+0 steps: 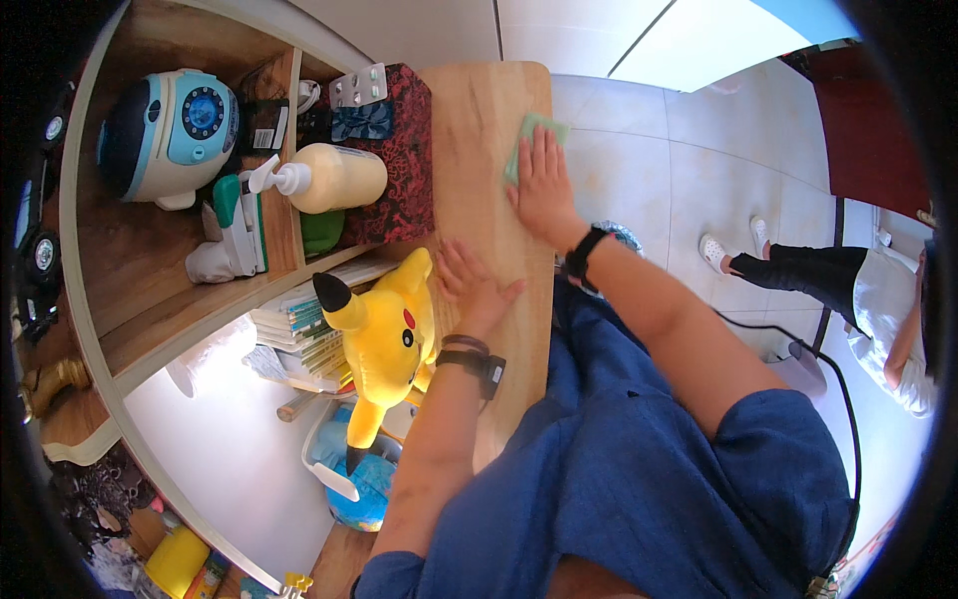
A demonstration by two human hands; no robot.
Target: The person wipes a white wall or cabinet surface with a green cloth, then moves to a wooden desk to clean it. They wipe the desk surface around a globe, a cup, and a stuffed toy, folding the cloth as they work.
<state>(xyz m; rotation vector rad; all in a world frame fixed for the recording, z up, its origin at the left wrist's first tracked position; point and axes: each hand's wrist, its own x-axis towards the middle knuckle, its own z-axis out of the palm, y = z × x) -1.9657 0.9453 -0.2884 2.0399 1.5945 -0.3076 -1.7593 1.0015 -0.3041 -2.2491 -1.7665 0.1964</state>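
My right hand (550, 195) lies flat on a thin green cloth (530, 126), pressing it against the wooden desk (479, 105) near the far end. Part of the cloth reaches over the desk's right edge. My left hand (473, 288) rests palm down on the desktop with its fingers spread and holds nothing. Just left of it a yellow Pikachu plush toy (385, 337) leans along the desk's left side, touching or nearly touching my left forearm.
A pump bottle (340, 178) and a blister pack (359, 86) are by a red-and-black patterned box (408, 150). Shelves hold a blue-and-white round device (176, 138) and books (307, 337). A globe (359, 487) stands behind the plush. Another person (816, 281) is at the right.
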